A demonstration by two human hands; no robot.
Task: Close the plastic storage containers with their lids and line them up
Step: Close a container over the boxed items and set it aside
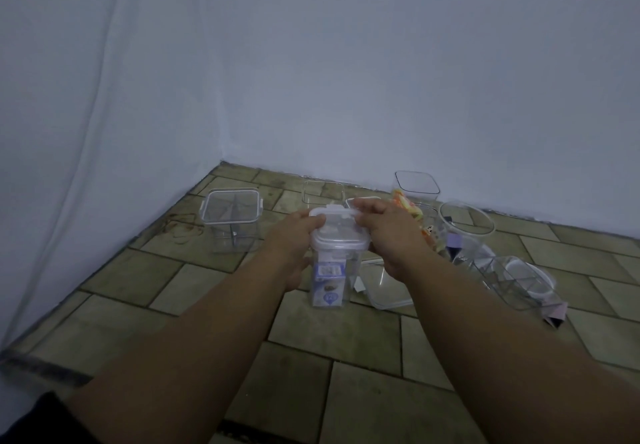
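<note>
Clear plastic container [330, 280]: head view; tall, square in section with rounded corners; it stands upright near the middle of the floor, long axis vertical. A printed paper label shows through its near wall.
White-rimmed lid [337, 232]: translucent rounded square with clip flaps on its edges, lying level across the container's mouth.
Left hand [294, 237]: fingers curled over the lid's left edge, gripping it.
Right hand [388, 235]: fingers curled over the lid's far right edge, gripping it.
Lidded container [230, 221]: clear, squarish and upright with its clip lid on, off to the left toward the corner where the walls meet.
Loose lid [384, 287]: flat and clear, lying on the floor just right of the held container.
Square tub [322, 192]: open and clear, near the floor's far edge.
Taller tub [417, 183]: open and square, against the far wall.
Round tub [465, 221]: clear, open, right of the hands.
Toppled container [512, 280]: clear, lying on its side, farther right.
Tiled floor [346, 391]: matte olive-brown rectangular tiles with dark grout.
</note>
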